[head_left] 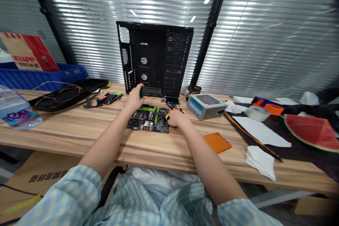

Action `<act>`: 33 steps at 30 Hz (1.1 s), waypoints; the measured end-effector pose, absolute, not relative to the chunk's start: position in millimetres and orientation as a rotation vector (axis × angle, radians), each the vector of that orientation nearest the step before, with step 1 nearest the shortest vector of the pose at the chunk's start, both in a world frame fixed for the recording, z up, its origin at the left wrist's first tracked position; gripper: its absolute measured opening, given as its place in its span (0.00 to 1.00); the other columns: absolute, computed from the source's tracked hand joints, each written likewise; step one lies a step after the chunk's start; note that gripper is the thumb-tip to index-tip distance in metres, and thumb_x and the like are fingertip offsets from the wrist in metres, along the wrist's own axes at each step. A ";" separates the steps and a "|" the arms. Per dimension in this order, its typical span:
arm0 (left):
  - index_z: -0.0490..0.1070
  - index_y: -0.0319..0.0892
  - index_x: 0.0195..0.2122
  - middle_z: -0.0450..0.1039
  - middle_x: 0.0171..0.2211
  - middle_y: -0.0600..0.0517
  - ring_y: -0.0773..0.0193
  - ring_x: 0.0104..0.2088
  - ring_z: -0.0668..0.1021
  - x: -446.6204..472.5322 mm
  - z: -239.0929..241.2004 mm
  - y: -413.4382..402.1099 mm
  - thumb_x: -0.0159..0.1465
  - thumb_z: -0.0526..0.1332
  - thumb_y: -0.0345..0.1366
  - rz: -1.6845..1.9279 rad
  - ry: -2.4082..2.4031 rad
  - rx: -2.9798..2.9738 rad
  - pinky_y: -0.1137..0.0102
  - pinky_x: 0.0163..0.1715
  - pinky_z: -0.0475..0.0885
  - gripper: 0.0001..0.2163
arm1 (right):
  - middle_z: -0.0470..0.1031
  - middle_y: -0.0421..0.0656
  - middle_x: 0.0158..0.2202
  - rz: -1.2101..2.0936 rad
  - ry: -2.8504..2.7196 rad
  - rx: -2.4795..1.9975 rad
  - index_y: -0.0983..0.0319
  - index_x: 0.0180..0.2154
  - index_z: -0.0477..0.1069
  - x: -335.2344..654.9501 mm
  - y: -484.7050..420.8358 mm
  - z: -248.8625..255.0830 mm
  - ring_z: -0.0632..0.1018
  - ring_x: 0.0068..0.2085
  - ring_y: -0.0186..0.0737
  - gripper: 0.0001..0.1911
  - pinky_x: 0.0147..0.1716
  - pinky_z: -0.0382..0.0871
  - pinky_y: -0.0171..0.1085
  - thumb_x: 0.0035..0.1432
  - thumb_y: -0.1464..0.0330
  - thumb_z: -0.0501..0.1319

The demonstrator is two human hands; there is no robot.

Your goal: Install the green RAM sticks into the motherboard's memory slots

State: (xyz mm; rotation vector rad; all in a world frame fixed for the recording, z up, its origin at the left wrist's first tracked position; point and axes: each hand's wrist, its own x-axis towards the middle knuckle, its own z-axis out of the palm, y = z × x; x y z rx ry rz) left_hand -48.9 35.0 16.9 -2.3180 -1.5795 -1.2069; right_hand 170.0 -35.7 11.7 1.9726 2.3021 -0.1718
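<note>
A motherboard [148, 119] with bright green slots lies flat on the table in front of me. At its far left edge, my left hand [135, 97] is closed on a green memory stick [142, 92], held upright above the board. My right hand [174, 117] is closed at the board's right edge, around what looks like a screwdriver [167, 116] with a yellow and black handle. Its shaft seems to reach left over the board, though the fingers hide most of the handle. Just beyond that hand lie tools with blue and orange handles [172, 107].
Behind the board stands an open black computer case [155, 60]. A power supply [206, 106] and an orange drive [217, 142] are to the right, then a watermelon slice [314, 130]. Leftward are a black panel [69, 93], a blue bin [66, 72] and a water bottle [18, 113].
</note>
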 end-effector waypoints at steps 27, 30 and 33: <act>0.57 0.43 0.54 0.71 0.44 0.45 0.51 0.47 0.75 -53.2 16.5 34.8 0.52 0.64 0.26 -1.236 -1.688 -2.329 0.59 0.48 0.70 0.29 | 0.75 0.59 0.49 -0.151 2.333 1.949 0.70 0.51 0.72 172.6 -28.3 0.9 0.77 0.49 0.53 0.22 0.44 0.72 0.41 0.54 0.71 0.57; 0.57 0.43 0.54 0.71 0.44 0.45 0.53 0.47 0.75 -54.7 16.8 32.6 0.52 0.64 0.25 -1.251 -1.633 -2.357 0.60 0.48 0.70 0.29 | 0.75 0.59 0.49 -0.153 2.332 1.933 0.70 0.50 0.73 172.3 -27.8 0.5 0.77 0.49 0.52 0.21 0.44 0.71 0.41 0.54 0.71 0.57; 0.58 0.43 0.53 0.71 0.45 0.45 0.54 0.47 0.75 -56.3 17.5 31.0 0.51 0.64 0.25 -1.286 -1.597 -2.357 0.61 0.49 0.69 0.28 | 0.75 0.59 0.49 -0.151 2.328 1.936 0.69 0.50 0.72 172.1 -27.9 -0.1 0.78 0.48 0.52 0.21 0.45 0.71 0.41 0.54 0.71 0.58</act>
